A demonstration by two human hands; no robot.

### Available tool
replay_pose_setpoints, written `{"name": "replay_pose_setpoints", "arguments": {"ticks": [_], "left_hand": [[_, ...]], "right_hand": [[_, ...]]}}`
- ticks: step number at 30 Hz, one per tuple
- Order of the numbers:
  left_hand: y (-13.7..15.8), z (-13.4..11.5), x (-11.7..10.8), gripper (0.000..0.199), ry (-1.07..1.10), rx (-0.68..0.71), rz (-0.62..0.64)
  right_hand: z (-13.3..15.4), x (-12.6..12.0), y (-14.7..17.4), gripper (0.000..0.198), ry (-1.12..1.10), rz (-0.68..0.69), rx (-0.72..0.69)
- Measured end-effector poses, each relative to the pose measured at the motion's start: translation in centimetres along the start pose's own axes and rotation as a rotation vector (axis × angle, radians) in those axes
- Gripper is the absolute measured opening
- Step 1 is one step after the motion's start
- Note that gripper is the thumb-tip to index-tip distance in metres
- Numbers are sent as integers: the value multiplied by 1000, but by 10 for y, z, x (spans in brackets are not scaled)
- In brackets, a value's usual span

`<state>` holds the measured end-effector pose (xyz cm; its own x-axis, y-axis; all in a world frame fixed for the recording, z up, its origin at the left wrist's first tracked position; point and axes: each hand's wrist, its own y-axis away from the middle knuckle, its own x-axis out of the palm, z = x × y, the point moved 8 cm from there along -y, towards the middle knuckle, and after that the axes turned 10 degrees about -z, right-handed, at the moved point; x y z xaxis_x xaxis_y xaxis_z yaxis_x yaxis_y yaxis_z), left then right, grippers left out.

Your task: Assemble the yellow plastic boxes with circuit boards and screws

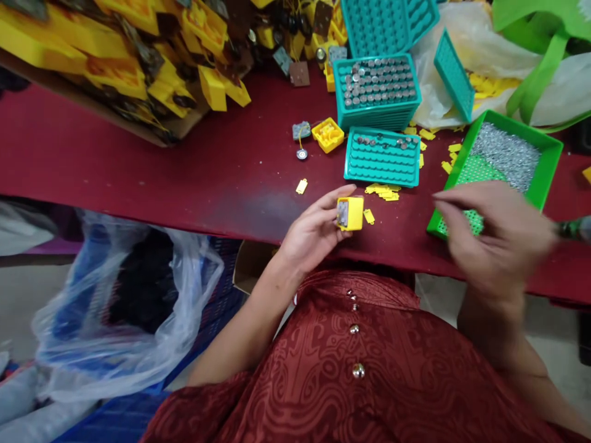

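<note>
My left hand (318, 227) is closed around a small yellow plastic casing (353, 213) near the table's front edge. A grey part shows inside the casing's open left side. My right hand (496, 231), blurred by motion, hangs over the near side of a green tray (553, 163) of small silvery screws (505, 154). Its thumb and forefinger are pinched together; whatever may be between them is too small to make out. Beside the right hand's outer edge a dark tool-like thing (572, 229) sticks out, and I cannot tell whether the hand holds it.
A teal tray (382, 172) with a few round metal pieces lies before a stack of teal trays (378, 114). Yellow tabs (383, 192) are scattered nearby. Another yellow casing (327, 135) has a wired grey part (301, 130) next to it. A carton (184, 129) of yellow casings fills the back left.
</note>
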<state>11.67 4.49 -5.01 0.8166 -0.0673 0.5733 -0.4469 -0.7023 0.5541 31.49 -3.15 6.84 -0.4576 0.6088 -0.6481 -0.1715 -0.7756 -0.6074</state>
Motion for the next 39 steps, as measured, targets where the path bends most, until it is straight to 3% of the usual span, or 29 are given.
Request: {"name": "replay_pose_setpoints", "arguments": {"ticks": [2, 5, 12, 17, 26, 33, 36, 39], "left_hand": [[7, -5, -4, 43, 30, -14, -8], [15, -10, -9, 44, 10, -12, -47], [3, -13, -17, 35, -25, 42, -88], [-10, -17, -19, 26, -36, 62, -71], [-10, -23, -20, 36, -41, 55, -44], [-8, -32, -24, 38, -146, 158, -88], [-11, -31, -26, 38, -138, 163, -112], [-16, -29, -28, 38, -178, 188, -175]], "right_hand": [[-3, 28, -6, 26, 50, 93, -45], [-22, 68, -13, 28, 187, 232, 48], [-38, 116, -49, 33, 295, 145, 140], [-57, 142, -63, 38, 390, 242, 230], [-44, 142, -74, 29, 372, 294, 149], [-48, 151, -78, 23, 386, 368, 141], [-28, 134, -76, 21, 248, 302, 131], [7, 118, -63, 18, -93, 271, 185]]}}
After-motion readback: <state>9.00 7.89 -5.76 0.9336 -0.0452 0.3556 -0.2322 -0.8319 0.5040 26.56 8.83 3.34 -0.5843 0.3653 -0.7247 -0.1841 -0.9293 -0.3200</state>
